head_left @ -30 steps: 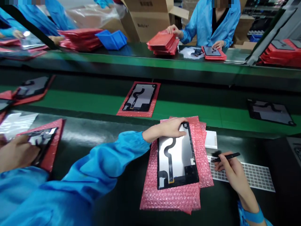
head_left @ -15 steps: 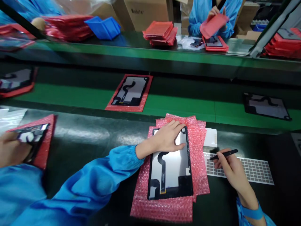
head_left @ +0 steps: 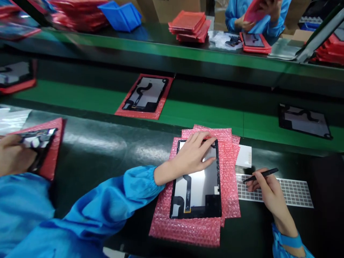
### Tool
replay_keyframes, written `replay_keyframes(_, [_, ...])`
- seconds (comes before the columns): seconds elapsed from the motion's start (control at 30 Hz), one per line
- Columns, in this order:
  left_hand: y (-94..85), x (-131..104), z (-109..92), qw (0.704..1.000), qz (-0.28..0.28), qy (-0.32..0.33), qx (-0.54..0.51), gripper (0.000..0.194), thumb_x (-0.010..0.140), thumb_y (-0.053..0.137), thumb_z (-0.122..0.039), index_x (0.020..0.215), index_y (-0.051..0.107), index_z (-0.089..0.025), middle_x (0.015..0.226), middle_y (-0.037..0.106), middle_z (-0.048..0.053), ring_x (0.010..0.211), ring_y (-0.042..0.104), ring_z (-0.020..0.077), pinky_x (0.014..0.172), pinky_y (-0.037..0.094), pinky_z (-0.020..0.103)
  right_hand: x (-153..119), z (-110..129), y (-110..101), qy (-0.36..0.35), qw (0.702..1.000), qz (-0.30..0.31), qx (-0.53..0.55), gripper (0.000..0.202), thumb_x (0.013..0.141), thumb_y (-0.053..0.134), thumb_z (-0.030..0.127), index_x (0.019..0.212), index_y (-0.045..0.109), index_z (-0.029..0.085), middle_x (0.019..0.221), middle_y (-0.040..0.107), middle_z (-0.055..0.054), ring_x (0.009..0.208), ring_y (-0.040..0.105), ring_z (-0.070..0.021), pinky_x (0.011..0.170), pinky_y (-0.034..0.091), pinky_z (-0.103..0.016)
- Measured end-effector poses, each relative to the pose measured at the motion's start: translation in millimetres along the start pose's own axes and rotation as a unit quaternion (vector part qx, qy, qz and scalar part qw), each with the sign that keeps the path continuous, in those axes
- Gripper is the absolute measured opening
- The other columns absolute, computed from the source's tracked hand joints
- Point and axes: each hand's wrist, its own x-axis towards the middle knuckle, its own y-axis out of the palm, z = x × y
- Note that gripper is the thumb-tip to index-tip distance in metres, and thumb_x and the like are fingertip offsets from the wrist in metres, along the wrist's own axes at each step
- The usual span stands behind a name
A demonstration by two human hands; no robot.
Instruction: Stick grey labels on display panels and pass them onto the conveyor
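My left hand (head_left: 192, 154) lies with spread fingers on the upper part of a tablet screen panel (head_left: 205, 186), back side up, showing a silver sheet, a black border and a curved black ribbon cable. Under the panel are several pink bubble-wrap bags (head_left: 185, 231), stacked unevenly. To the right, my right hand (head_left: 270, 191) pinches black tweezers (head_left: 266, 173) like a pen. Their tip points down at the left part of a white sheet of small grey square stickers (head_left: 295, 191); whether it touches I cannot tell. A small white card (head_left: 244, 156) lies just above that sheet.
On the green conveyor belt (head_left: 209, 118) lie a panel on a red bag (head_left: 146, 95) and a bare panel (head_left: 305, 120). At left a co-worker's hand (head_left: 16, 154) holds another panel. Across the shelf, a person (head_left: 258, 18) handles a red bag near stacked bags (head_left: 189, 27) and a blue bin (head_left: 120, 16).
The view has tilted down a little. My left hand still rests on the panel with its fingers slightly shifted. The tweezers stay over the sticker sheet. The person opposite has raised the red bag.
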Motion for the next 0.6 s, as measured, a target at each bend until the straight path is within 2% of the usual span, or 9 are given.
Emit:
replay_keyframes(0.07, [-5.0, -16.1, -20.4, 1.0, -0.012, 0.004, -0.003, 0.04, 0.105, 0.058, -0.036, 0.138, 0.061, -0.013, 0.129, 0.064, 0.018, 0.12, 0.061, 0.0333, 0.102, 0.055, 0.052, -0.8, 5.5, 0.4, 0.0, 1.0, -0.008, 0.023, 0.039, 0.101, 0.073, 0.061, 0.097, 0.064, 0.023, 0.071, 0.078, -0.004, 0.055, 0.074, -0.02, 0.053, 0.062, -0.03])
replay_keyframes(0.13, [-7.5, -35.8, -44.5, 1.0, 0.009, 0.007, -0.016, 0.029, 0.108, 0.052, -0.03, 0.129, 0.064, -0.014, 0.114, 0.07, 0.012, 0.102, 0.067, 0.0266, 0.09, 0.06, 0.043, -2.4, 13.0, 0.6, -0.007, 0.999, -0.009, 0.04, 0.037, 0.101, 0.074, 0.059, 0.095, 0.065, 0.023, 0.07, 0.078, -0.004, 0.053, 0.074, -0.02, 0.052, 0.062, -0.029])
replay_keyframes(0.2, [-5.4, -54.7, -66.0, 0.999, 0.046, 0.001, -0.012, 0.036, 0.109, 0.052, -0.035, 0.133, 0.063, -0.011, 0.111, 0.071, 0.012, 0.096, 0.068, 0.0265, 0.084, 0.062, 0.042, -2.8, 21.9, 1.5, -0.019, 0.999, -0.01, 0.048, 0.034, 0.103, 0.074, 0.055, 0.093, 0.067, 0.023, 0.071, 0.079, -0.004, 0.053, 0.074, -0.0195, 0.053, 0.063, -0.029])
replay_keyframes(0.27, [0.1, -68.9, -79.7, 0.996, 0.081, -0.012, 0.019, 0.057, 0.105, 0.059, -0.045, 0.145, 0.056, -0.005, 0.117, 0.071, 0.016, 0.102, 0.069, 0.0318, 0.086, 0.064, 0.046, 0.1, 31.5, 4.8, -0.036, 0.998, -0.006, 0.043, 0.032, 0.105, 0.072, 0.052, 0.094, 0.07, 0.023, 0.072, 0.079, -0.004, 0.054, 0.075, -0.0191, 0.055, 0.063, -0.029])
replay_keyframes(0.37, [6.5, -78.7, -84.5, 0.99, 0.124, -0.015, 0.06, 0.081, 0.098, 0.071, -0.054, 0.155, 0.048, 0.0, 0.125, 0.069, 0.02, 0.111, 0.067, 0.0363, 0.093, 0.064, 0.049, 13.3, 45.3, 17.8, -0.061, 0.997, 0.028, 0.04, 0.029, 0.107, 0.07, 0.05, 0.096, 0.071, 0.023, 0.073, 0.079, -0.004, 0.057, 0.076, -0.0194, 0.057, 0.065, -0.03])
replay_keyframes(0.47, [5.4, -78.6, -80.0, 0.987, 0.15, -0.004, 0.063, 0.084, 0.098, 0.072, -0.058, 0.155, 0.048, -0.001, 0.13, 0.068, 0.021, 0.115, 0.067, 0.0357, 0.097, 0.062, 0.048, 32.4, 53.7, 40.4, -0.065, 0.994, 0.066, 0.052, 0.028, 0.108, 0.07, 0.05, 0.097, 0.067, 0.024, 0.073, 0.08, -0.003, 0.058, 0.077, -0.0191, 0.059, 0.066, -0.03])
replay_keyframes(0.6, [0.6, -72.9, -76.4, 0.984, 0.168, 0.006, 0.054, 0.081, 0.096, 0.072, -0.06, 0.148, 0.054, -0.002, 0.129, 0.068, 0.021, 0.112, 0.067, 0.0366, 0.094, 0.063, 0.049, 50.8, 51.0, 68.4, -0.03, 0.993, 0.096, 0.063, 0.031, 0.106, 0.071, 0.053, 0.096, 0.063, 0.025, 0.075, 0.081, -0.003, 0.057, 0.078, -0.0193, 0.057, 0.066, -0.03])
